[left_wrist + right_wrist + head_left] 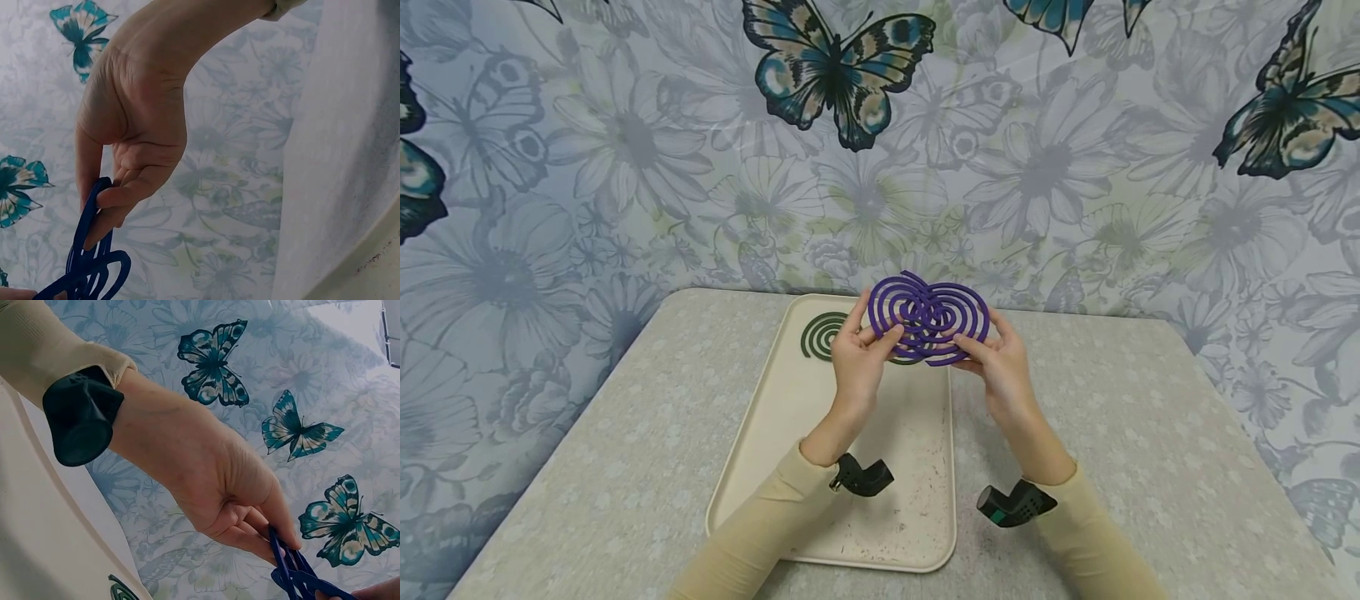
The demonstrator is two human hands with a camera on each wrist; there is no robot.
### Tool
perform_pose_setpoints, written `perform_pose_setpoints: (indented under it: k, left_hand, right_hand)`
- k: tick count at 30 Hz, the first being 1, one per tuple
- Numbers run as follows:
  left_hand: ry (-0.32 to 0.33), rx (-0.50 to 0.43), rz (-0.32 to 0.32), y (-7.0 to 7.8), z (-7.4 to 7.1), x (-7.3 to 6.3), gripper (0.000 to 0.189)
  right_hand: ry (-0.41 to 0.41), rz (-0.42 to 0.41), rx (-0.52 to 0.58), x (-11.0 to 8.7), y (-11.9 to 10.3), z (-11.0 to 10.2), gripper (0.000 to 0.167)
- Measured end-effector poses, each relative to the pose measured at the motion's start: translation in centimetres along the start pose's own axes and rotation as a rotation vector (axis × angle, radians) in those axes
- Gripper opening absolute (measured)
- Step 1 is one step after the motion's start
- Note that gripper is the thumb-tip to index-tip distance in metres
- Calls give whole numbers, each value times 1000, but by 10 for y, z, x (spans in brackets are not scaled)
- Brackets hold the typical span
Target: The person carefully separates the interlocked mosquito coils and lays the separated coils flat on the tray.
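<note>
Two purple mosquito coils (979, 313) overlap side by side, their rings threaded through each other, held up over the far end of the tray (778, 433). At the left edge, my left hand (856, 367) pinches them between thumb and fingers. My right hand (1006, 375) grips the opposite edge the same way. In the left wrist view the coils (84, 231) show nearly edge-on below the fingers, with their loops spread apart. A green coil (808, 337) lies flat on the tray behind my left hand, partly hidden. Another green strip (906, 362) peeks out beneath the purple coils.
Dark crumbs (917, 517) are scattered over the near right part of the cream tray. It lies on a table with a pale patterned cover (1112, 433). A butterfly-print cloth (1045, 167) hangs behind the table. Each wrist wears a black camera mount (1017, 504).
</note>
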State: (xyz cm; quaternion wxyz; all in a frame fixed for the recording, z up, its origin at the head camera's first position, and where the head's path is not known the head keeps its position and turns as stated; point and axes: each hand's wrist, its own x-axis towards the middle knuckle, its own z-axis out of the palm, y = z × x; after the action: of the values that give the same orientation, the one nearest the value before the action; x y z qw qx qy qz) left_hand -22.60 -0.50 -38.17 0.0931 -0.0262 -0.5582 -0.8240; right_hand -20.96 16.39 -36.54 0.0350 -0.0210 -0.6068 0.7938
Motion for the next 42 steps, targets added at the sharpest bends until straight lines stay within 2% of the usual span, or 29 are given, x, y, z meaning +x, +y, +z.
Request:
perform_pose_setpoints:
  k: [5, 10, 17, 25, 36, 42]
  left_hand:
    - [11, -6, 53, -3, 0, -3, 68]
    - [12, -18, 83, -5, 2, -6, 69]
    - [-15, -5, 77, 0, 2, -5, 70]
    - [-13, 0, 72, 2, 2, -5, 70]
    - [45, -59, 131, -3, 6, -11, 69]
    - [-2, -71, 143, 0, 4, -8, 69]
  right_hand:
    - [0, -36, 24, -2, 3, 3, 57]
    - [-10, -67, -10, -4, 8, 7, 59]
    - [-5, -27, 19, -3, 5, 4, 58]
    - [27, 8, 50, -2, 0, 5, 58]
    - [51, -93, 67, -7, 4, 10, 57]
    - [16, -69, 4, -7, 1, 7, 63]
